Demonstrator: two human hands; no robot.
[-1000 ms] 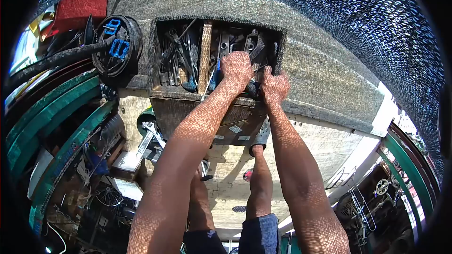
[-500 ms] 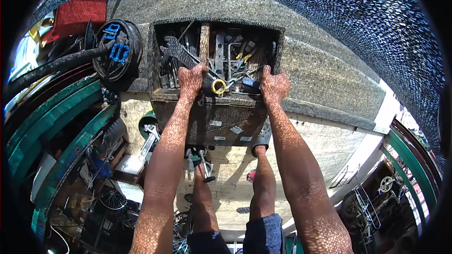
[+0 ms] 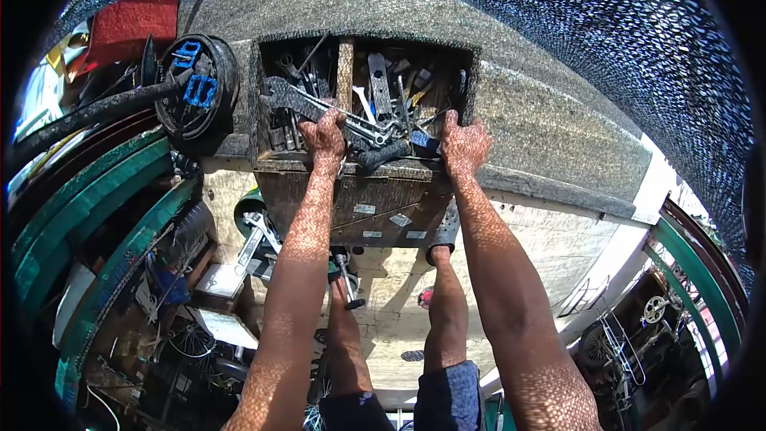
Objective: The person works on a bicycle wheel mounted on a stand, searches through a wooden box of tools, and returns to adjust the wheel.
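Observation:
A recessed wooden tool box (image 3: 347, 168) full of metal tools has a wooden divider (image 3: 345, 72) down it. At the divider's lower end my left hand (image 3: 325, 134) is closed on several long wrenches (image 3: 363, 124). A flat dark wrench (image 3: 289, 98) lies slantwise across the left compartment, its jaw to the left, its other end near my fingers. My right hand (image 3: 465, 142) grips the box's lower right edge, the thumb pointing up. Between the hands, a black-handled tool (image 3: 383, 155) rests on the front rim. Inside the right compartment is a flat perforated bar (image 3: 379, 84).
A round black base with blue pieces (image 3: 199, 89) stands left of the box. Blue mesh (image 3: 622, 40) hangs over the top right. Green curved rails (image 3: 120, 231) run along the left. Below are my legs, a green container with wrenches (image 3: 254, 211), and bicycle parts (image 3: 614, 351) at lower right.
My left hand has moved left from the right compartment to the divider and now holds wrenches. The yellow ring tool seen earlier no longer shows at the front rim. My right hand has stayed in place.

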